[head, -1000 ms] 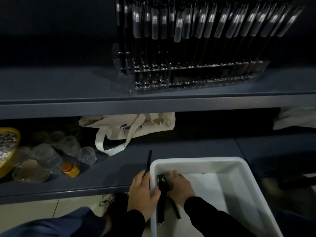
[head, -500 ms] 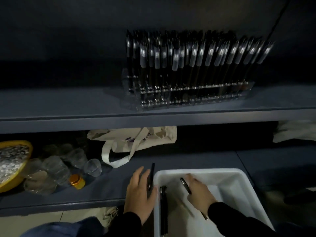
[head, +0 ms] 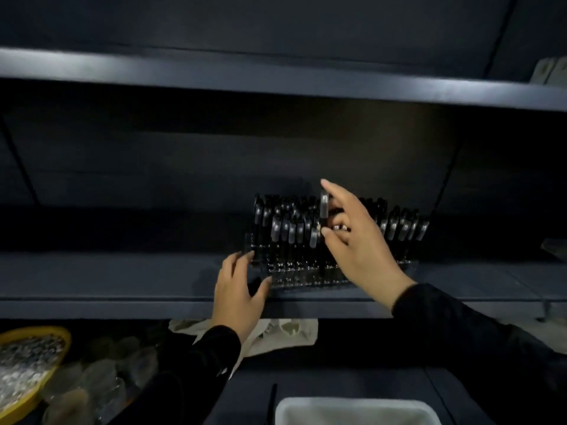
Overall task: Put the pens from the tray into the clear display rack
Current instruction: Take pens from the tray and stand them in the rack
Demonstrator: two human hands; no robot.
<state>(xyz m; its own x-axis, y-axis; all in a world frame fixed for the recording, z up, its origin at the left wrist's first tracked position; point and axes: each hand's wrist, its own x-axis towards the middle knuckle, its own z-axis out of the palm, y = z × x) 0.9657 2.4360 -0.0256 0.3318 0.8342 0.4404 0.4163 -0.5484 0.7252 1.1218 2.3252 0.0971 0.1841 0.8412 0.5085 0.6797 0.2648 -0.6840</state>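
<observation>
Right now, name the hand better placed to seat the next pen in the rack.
Right. The right hand already pinches a pen upright above the clear display rack, while the left hand holds no pen and rests at the rack's left end.

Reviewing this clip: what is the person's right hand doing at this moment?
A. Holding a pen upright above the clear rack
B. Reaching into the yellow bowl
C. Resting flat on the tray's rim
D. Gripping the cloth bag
A: the right hand pinches a pen upright over the clear display rack, among the pens already standing there.
</observation>
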